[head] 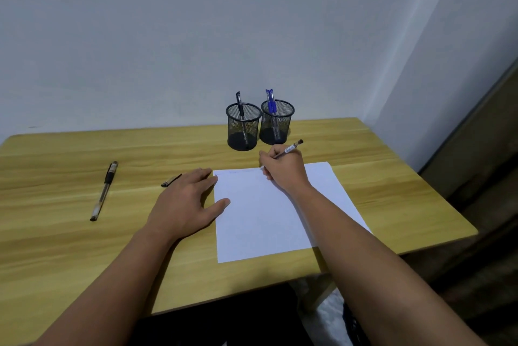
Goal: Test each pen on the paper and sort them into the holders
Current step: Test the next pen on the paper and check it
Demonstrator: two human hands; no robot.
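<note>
A person's right hand (283,167) gripped a pen (288,149) in a writing hold, fingers curled round the barrel, its tip hidden behind the fingers near the top edge of a white sheet of paper (269,222) on a wooden desk (84,247). The left hand (185,205) lay flat and open, holding nothing, its fingertips and thumb resting on the sheet's left edge.

The risks from here looked modest. The sheet could slide or crumple under the stroke if the left hand lifted, since nothing else pinned it. Faint marks already lay along the top edge, so a weak line could be misread and the pen sent to the wrong holder. The writing hand also worked close to the two mesh holders, and a careless lift could knock one over.

The pen under test sat in the right hand, its back end angled up and to the right, toward the right holder (277,122), which held blue pens. The left holder (243,127) held one dark pen. A capped pen (104,190) lay well apart to the left, untested by the look of it, and a loose pen cap (171,180) lay just beyond the left hand's fingers.
</note>
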